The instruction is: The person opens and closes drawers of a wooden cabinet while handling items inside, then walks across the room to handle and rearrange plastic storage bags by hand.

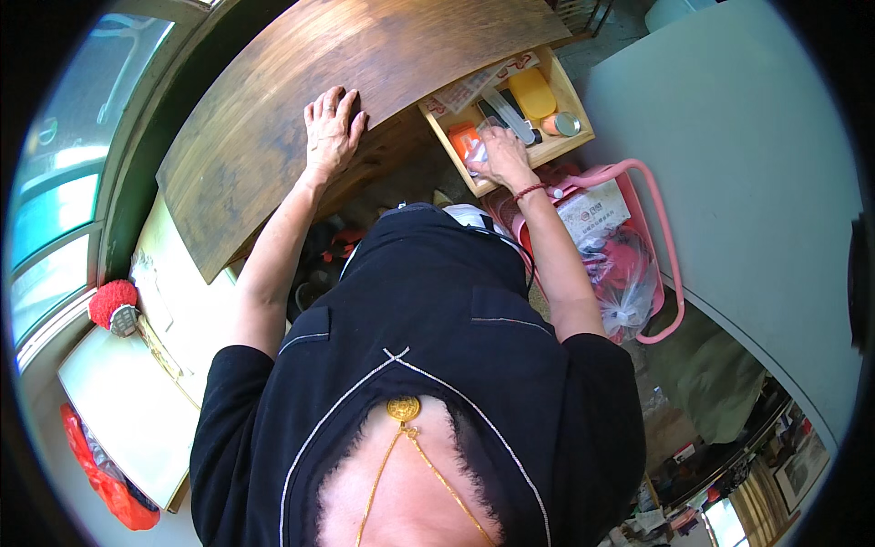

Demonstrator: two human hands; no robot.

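Note:
My left hand rests palm down near the front edge of a dark wooden table, holding nothing, fingers slightly apart. My right hand reaches into a pulled-out wooden drawer, its fingers around a clear plastic item that they partly hide. Beside those fingers lies an orange packet. Further right in the drawer are a long translucent grey case, a yellow plastic box and a small lidded jar on its side. Printed paper lies towards the back.
Below the drawer stands a pink basket with a raised handle, holding a printed carton and a clear plastic bag. A large grey-green panel rises at right. Windows and a red fuzzy object are at left.

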